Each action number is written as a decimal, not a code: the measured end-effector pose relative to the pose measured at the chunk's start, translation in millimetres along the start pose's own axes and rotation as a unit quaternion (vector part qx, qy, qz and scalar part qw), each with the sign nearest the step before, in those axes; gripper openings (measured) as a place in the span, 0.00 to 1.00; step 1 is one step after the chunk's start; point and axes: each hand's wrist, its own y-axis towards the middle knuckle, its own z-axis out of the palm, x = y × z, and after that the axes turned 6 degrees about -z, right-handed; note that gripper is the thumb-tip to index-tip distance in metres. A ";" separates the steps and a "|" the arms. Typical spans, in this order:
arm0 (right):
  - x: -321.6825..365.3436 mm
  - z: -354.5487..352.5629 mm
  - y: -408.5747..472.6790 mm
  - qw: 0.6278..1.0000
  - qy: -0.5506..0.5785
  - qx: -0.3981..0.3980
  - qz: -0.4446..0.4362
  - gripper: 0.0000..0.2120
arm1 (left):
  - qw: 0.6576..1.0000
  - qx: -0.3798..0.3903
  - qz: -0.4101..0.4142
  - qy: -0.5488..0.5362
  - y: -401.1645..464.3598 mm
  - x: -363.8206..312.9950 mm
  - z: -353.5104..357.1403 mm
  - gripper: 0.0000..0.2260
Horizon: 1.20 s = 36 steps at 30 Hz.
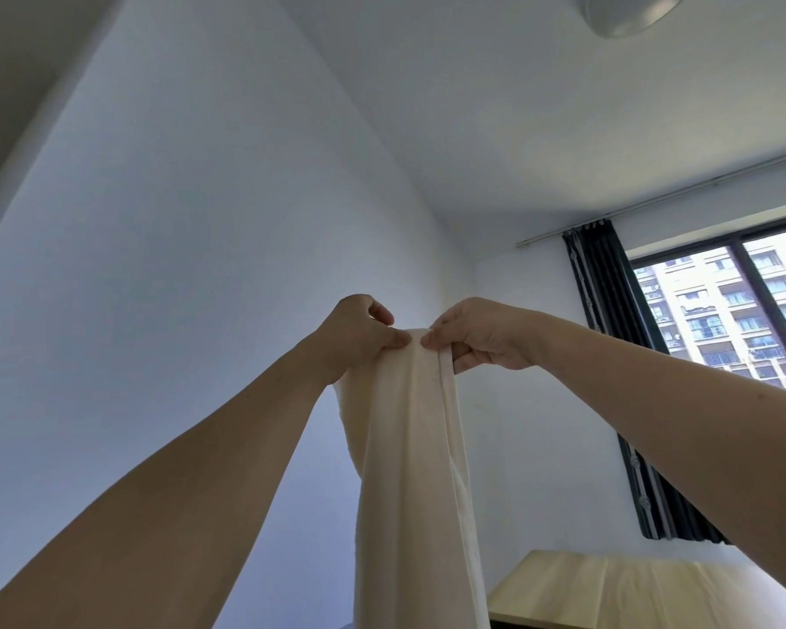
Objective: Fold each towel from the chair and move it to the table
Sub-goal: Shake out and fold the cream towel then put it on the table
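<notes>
A cream towel (409, 447) is held aloft at frame centre, hanging straight down toward 6 o'clock. Its top edge is pinched by the left hand (359, 333) and right hand (482, 333), each grip closed on the cloth, thumbs nearly touching. A wooden surface (631, 587) lies at 5 o'clock, below a window (722, 311).

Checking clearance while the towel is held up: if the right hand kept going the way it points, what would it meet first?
The right hand points left along the towel top, so it would likely meet the left hand first; their fingertips nearly touch.
</notes>
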 end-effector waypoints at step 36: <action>-193.4 7.2 73.6 0.864 -0.487 0.032 0.125 0.04 | 0.949 0.170 -0.107 0.241 82.8 154.9 144.9 0.07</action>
